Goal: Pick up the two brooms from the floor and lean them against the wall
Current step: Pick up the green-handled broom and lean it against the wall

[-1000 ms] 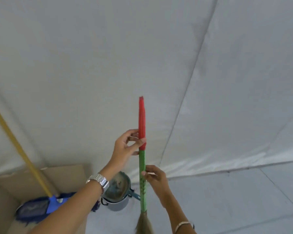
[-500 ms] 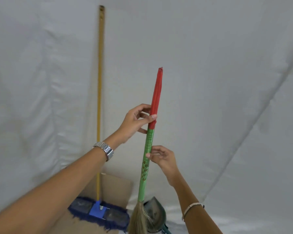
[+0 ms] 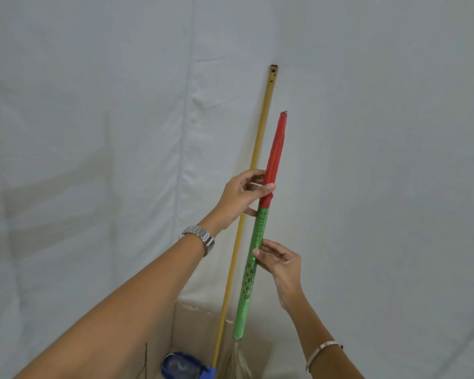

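A grass broom with a red and green handle stands nearly upright in front of the white wall, its straw bristles at the bottom edge. My left hand pinches the handle where red meets green. My right hand holds the green part lower down with its fingertips. Just left of it, a yellow-handled broom leans against the wall, its blue head low on the floor; my left hand hides part of its handle.
A cardboard sheet stands against the wall behind the two broom heads. The white wall covering has a vertical seam left of the yellow handle.
My view has swung left, so the yellow broom now appears right beside the red and green one. Both hands keep the same hold on the handle.
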Available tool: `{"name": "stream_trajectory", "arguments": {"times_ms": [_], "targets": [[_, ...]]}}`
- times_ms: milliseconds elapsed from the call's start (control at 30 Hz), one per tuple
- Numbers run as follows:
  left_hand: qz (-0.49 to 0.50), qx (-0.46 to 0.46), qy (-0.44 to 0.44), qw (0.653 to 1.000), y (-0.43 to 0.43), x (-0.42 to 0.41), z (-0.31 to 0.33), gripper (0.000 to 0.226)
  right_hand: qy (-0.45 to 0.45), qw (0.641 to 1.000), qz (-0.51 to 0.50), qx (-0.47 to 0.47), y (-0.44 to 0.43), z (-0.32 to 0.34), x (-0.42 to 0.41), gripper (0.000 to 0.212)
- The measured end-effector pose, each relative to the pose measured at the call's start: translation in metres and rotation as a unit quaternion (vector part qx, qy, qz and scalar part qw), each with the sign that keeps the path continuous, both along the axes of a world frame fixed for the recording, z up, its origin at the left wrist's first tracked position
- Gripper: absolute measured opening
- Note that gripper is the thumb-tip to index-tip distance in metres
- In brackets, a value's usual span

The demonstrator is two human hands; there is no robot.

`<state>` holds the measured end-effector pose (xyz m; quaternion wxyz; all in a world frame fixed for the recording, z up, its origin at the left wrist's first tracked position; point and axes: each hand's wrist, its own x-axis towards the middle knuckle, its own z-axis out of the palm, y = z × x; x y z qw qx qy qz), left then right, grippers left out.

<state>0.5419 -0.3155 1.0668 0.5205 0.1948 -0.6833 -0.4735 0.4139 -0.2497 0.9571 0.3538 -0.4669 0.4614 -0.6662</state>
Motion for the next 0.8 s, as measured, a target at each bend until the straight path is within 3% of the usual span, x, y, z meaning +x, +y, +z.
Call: {"name": "stream_trajectory", "arguments": {"times_ms": [400, 800], "targets": [[0.025, 0.04, -0.025, 0.999, -0.127, 0.065, -0.027, 0.02, -0.004, 0.999, 0.039, 0.021, -0.136, -0.032, 0.055, 0.027], [-0.01, 0.127, -0.039, 0.991, -0.267, 0.094, -0.132, 0.022, -0.011, 0.997, 0.009, 0.082, -0.268, -0.134, 0.086, 0.028]]}}
